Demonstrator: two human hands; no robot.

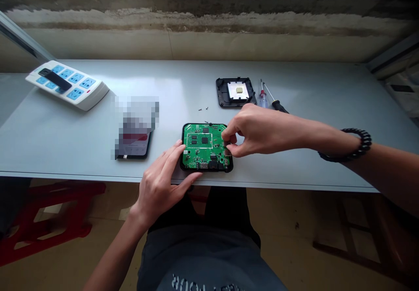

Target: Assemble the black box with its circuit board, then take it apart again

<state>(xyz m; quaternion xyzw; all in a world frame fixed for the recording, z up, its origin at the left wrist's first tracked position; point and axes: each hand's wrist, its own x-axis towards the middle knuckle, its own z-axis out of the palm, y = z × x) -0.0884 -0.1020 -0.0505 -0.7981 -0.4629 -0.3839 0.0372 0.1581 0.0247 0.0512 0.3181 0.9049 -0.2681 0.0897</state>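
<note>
A green circuit board (199,151) lies in a black plastic case half (182,165) near the table's front edge. My left hand (165,173) holds the case's front left corner, fingers on the left rim and thumb along the front. At the board's right edge, by the metal ports, my right hand (244,131) is closed in a pinch; its fingers partly hide what they grip. Just behind the board are several small screws (207,108). The other black case half (224,100) lies farther back, inside up, with a silvery plate (233,91) and a pale square pad on it.
Two screwdrivers, one with a clear handle (263,100) and one with a black handle (279,106), lie beyond my right hand. A phone (134,147), partly pixelated, is at left. Farther left, a power strip (93,99) carries a dark object (56,79). A red stool (62,214) stands below.
</note>
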